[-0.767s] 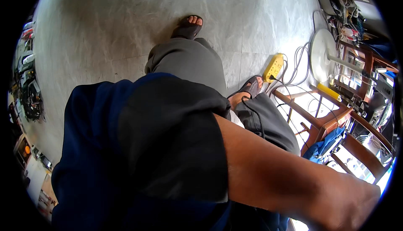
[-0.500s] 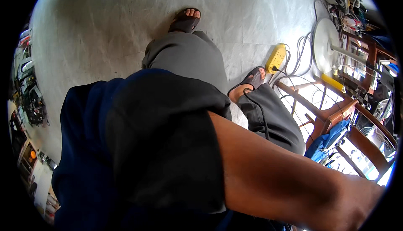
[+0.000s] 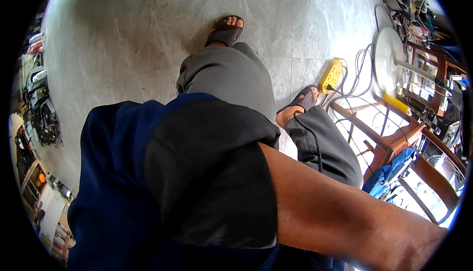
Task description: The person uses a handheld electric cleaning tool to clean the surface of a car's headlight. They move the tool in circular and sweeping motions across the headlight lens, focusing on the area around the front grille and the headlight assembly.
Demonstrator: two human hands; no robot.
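Observation:
A bare arm of mine (image 3: 325, 207) comes out of a dark short sleeve (image 3: 207, 182) and runs to the lower-right rim, where it is cut off; no fingers show. Neither hand can be made out. Below me are my legs in grey trousers (image 3: 226, 74) and two feet in dark open-toed sandals (image 3: 224, 34). Beside the right-hand sandal lies a yellow power strip (image 3: 330, 76) with a plug and cables. A wooden chair (image 3: 394, 145) with a blue item (image 3: 389, 172) on it stands close on the right.
The pale tiled floor (image 3: 118, 29) spans the upper middle. A round white pedestal base (image 3: 384, 59), a yellow bar (image 3: 396, 103), more wooden furniture (image 3: 433, 74) and jumbled gear crowd the right rim. Tangled electronic parts (image 3: 44, 113) and clutter line the left rim.
My body and arm appear slightly further right and lower than half a second ago, and the surroundings have shifted likewise in view. Nothing is seen taken or let go.

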